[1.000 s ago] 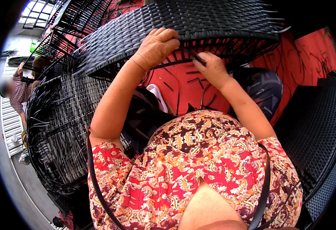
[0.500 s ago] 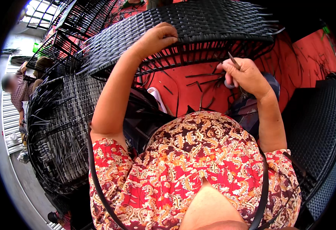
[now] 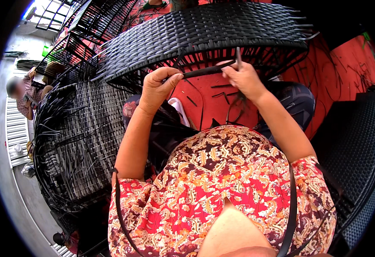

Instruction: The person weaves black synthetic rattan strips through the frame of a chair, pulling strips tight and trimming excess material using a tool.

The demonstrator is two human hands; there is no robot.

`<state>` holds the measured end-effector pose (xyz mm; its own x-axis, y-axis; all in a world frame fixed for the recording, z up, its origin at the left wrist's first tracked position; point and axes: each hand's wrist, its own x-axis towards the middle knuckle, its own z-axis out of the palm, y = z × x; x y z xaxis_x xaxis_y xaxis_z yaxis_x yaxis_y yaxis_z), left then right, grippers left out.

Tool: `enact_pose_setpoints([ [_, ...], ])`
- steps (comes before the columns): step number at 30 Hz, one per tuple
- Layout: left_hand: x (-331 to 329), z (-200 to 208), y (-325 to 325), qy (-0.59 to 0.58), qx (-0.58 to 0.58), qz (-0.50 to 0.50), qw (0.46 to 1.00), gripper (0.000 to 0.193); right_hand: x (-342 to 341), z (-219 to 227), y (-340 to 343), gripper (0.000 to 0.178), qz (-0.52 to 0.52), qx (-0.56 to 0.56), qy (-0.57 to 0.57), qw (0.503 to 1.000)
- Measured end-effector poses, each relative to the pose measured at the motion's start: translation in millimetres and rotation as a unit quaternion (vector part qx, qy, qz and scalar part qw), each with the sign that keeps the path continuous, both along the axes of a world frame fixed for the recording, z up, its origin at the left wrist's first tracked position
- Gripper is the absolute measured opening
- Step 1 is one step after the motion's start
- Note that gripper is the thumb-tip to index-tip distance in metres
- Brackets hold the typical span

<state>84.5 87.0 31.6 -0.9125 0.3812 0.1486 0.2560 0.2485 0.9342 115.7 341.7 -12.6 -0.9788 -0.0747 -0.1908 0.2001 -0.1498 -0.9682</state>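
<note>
In front of me lies a long, curved panel woven from dark grey flat strips over a black frame, loose strip ends sticking out at both sides. My left hand is closed, pinching one end of a flat black plastic strip just below the panel's near edge. The strip stretches across to my right hand, whose fingers are closed around a slim pointed metal tool that points up. Whether the right fingers also grip the strip is hard to make out.
A large woven piece with many loose ends lies on my left, and stacked woven panels stand on my right. Black strip scraps litter the red floor. Black frames and a seated person are at the far left.
My left hand has come off the panel's top, down toward me, and now holds the black strip. My right hand has moved left with the metal tool, up to the strip.
</note>
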Motion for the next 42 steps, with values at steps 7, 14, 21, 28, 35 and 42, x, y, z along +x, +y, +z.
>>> enact_pose_setpoints([
  [7,6,-29,18,0.247,-0.305,0.061,0.918,0.012,-33,-39,-39,0.028,-0.1,-0.017,0.032,0.994],
  [14,6,-29,39,0.064,-0.353,0.049,0.932,0.017,-32,-38,-38,0.017,-0.069,-0.017,0.036,0.997],
  [21,-6,-49,40,0.047,-0.444,0.125,0.886,0.022,-38,-38,-34,0.015,-0.056,0.026,0.045,0.997],
  [28,-13,-63,40,0.039,-0.293,0.112,0.949,0.021,-41,-45,-35,0.013,-0.065,-0.005,0.031,0.997],
  [35,-12,-88,79,-0.116,0.048,0.093,0.988,0.025,-39,-45,-37,0.01,-0.075,-0.032,0.033,0.996],
  [42,-12,-87,86,-0.043,-0.034,0.174,0.983,0.028,-37,-46,-34,0.013,-0.066,0.001,0.034,0.997],
])
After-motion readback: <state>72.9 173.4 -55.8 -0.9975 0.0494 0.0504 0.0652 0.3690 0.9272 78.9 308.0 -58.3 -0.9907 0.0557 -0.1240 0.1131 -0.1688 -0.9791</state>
